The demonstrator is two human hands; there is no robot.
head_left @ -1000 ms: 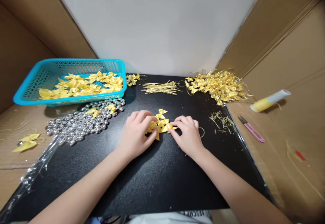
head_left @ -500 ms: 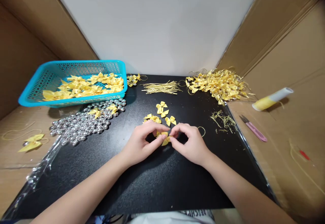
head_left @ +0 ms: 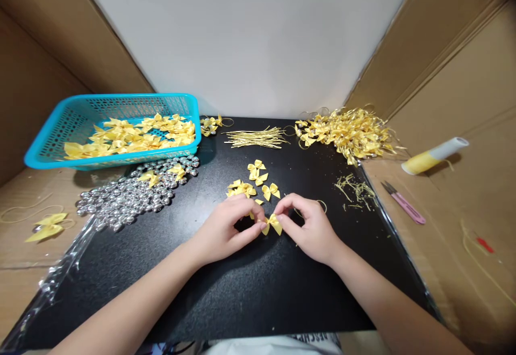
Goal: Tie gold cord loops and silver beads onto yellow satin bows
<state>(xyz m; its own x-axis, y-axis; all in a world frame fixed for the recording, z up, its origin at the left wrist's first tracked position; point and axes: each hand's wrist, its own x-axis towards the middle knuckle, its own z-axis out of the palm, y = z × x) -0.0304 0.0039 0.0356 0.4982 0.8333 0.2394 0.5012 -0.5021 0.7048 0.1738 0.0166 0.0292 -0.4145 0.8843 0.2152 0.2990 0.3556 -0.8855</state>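
Between my two hands is a yellow ribbon bow (head_left: 273,223), its tails pointing toward me. My left hand (head_left: 231,226) pinches its left loop with thumb and forefinger. On the other side, my right hand (head_left: 308,229) is closed on the right loop in the same kind of pinch. A thin gold cord loop (head_left: 322,205) shows behind the right hand; whether it joins the bow I cannot tell. Just beyond my fingers lie several loose bows (head_left: 257,172), and another small cluster of bows (head_left: 241,187) is partly covered by my left hand.
At the left, a blue basket (head_left: 110,159) holds many bows, with silver bells (head_left: 124,199) heaped before it. Gold cord lengths (head_left: 257,138) lie at the back, near a pile of finished-looking bows (head_left: 350,132). Cord scraps (head_left: 355,191), pink snips (head_left: 405,204) and a tube (head_left: 435,156) are rightward.
The bow has turned more into view and shifted slightly right between my fingers. My right hand has moved a little to the right, while the left keeps nearly the same place.
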